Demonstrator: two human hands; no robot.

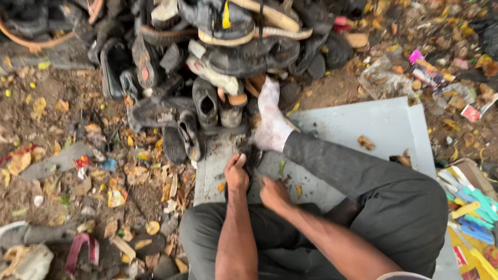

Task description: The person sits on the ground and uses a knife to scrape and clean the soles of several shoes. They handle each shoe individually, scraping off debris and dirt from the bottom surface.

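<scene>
Both hands are down at the near left part of the grey board (pixel 373 124), the flat sheet the person sits on over the littered ground. The left hand (pixel 236 176) has its grip clamped on a dark shoe (pixel 252 157), fingers curled over its edge, pinning it to the board just in front of the crossed legs in dark trousers (pixel 384 186). The right hand (pixel 273 194) sits just beside it, touching the board near the shoe's lower end; its fingers are curled under, and whether that grip is closed on anything I cannot tell. The right leg stretches out across the board, and its foot in a white sock (pixel 271 122) rests at the board's far left edge, right above the shoe. Beyond that edge rises a heap of worn shoes and sandals (pixel 218 57), mostly black, some with pale soles. Dry leaves and scraps of wrapper lie around, and at the board's right edge lies a bunch of coloured sticks (pixel 469 205)
</scene>
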